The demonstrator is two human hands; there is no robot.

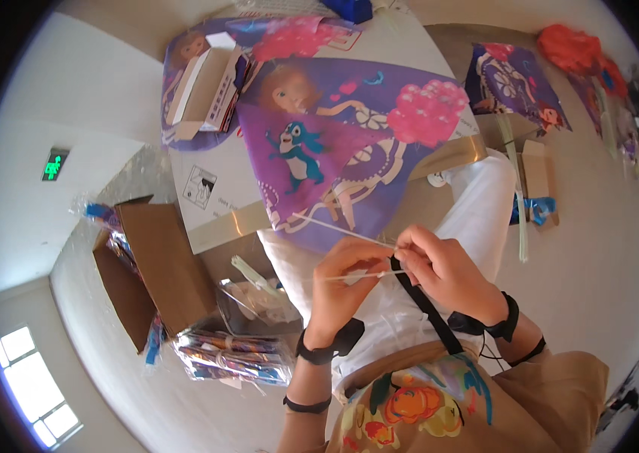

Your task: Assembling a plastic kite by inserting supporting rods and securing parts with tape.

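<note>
My left hand (pixel 346 275) and my right hand (pixel 448 273) meet above my lap, with fingers pinched. Between their fingertips are thin white rods (pixel 346 232). One stretch slants up left over a purple printed cloth sheet (pixel 380 196); another runs back across my left fingers. Whether it is one bent rod or two, I cannot tell. My fingers hide where they meet. The cloth shows a cartoon girl, a blue animal and pink flowers, and its near end hangs over the table edge towards my knees.
A white table (pixel 210 219) stands ahead, carrying more printed cloth and an open white box (pixel 206 94). At left sit a cardboard box (pixel 165 264) and plastic-wrapped bundles (pixel 233 359) on the floor. Another printed cloth (pixel 516 83), pale strips (pixel 520 204) and a red bag (pixel 570 51) are at right.
</note>
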